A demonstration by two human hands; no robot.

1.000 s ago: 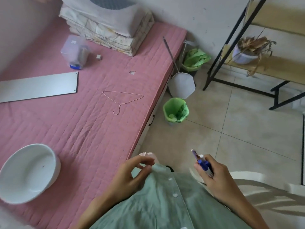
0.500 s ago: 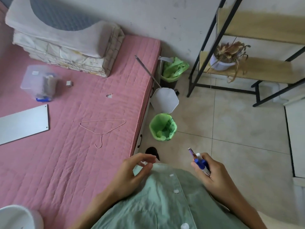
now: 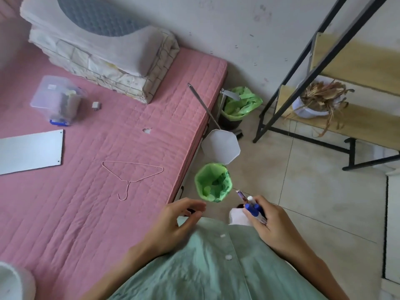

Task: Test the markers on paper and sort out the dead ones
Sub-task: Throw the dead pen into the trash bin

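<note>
My right hand (image 3: 273,226) grips a small bundle of markers (image 3: 252,207), blue caps and a purple-tipped one sticking up past the fingers. It hovers over the tiled floor just right of a small bin lined with a green bag (image 3: 213,182). My left hand (image 3: 173,224) hangs beside the bed's edge with loosely curled fingers and holds nothing. No paper sheet shows near the hands.
A pink quilted bed (image 3: 86,202) fills the left, with a wire hanger (image 3: 132,171), a clear plastic box (image 3: 57,100), a grey board (image 3: 30,151) and folded bedding (image 3: 101,46). A white dustpan (image 3: 220,146), a second green-bagged bin (image 3: 237,107) and a black-framed shelf (image 3: 324,87) stand beyond.
My view has swung right and up, so the white bowl slid to the lower left corner. Both hands kept their places; the right still grips the markers.
</note>
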